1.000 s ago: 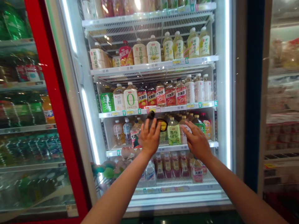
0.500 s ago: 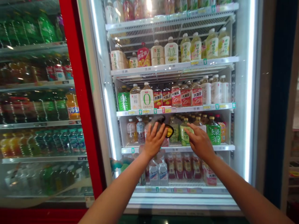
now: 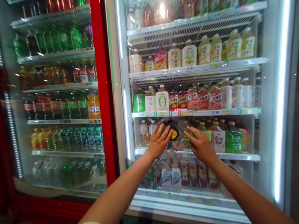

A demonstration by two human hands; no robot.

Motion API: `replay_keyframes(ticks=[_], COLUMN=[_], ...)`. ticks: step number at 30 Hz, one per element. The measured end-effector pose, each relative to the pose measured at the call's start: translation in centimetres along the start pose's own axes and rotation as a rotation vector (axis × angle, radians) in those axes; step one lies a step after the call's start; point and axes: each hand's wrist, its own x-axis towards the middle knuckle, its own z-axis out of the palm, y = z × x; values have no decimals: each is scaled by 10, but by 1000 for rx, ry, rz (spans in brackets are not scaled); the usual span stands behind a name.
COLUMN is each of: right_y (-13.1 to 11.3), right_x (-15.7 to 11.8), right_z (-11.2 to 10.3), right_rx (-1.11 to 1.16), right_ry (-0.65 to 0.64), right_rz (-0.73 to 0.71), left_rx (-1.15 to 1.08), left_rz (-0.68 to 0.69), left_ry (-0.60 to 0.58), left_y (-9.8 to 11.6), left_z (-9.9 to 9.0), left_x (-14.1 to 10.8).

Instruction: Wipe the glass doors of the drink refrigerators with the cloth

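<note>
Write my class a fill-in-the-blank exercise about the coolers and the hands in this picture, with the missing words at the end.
1. The left cooler has a ____ frame.
2. The hand nearer to that cooler is the person's ____ hand.
3. The bottle marked with a big green 0 has a ____ cap.
4. That bottle's shelf has a green bottle at its ____ end.

Missing words: red; left; white; left.

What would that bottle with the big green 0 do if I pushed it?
The bottle with the big green 0 would probably slide if pushed low, since it looks wide and boxy. Pushed up at its narrow white cap, it might tip. It may feel heavy, being so big.
</note>
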Motion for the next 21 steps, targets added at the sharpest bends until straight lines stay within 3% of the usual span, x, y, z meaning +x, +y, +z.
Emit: replay_keyframes(ticks=[3,7,10,13,16,18,21], right_y=[-14,-25,-35,-48,-61,-67,-75], right_x=[9,10,10,20,35,41,38], right_z=[9,12,12,14,15,15,17], right_rx=[-21,-25,-31,-28,-13,-9,0], right_ry=[4,11,1,-10,-5,1,9], right_rz=[-19,-46,-60,-79,-96,-108,-110], left_rx=[-41,5,70,88,45,30,74], left_rz=[72,-282,-435,-259,-99,-185,-472], left_ry=[-32,7,49,63,6,-35,-32], left_y=[-20,-58,-58,-48,-59,-75,-87], left_z=[1,-6,-10,-7,-6,-9,-20], left_x=[2,-14,-42,-50,-38,-36,-59])
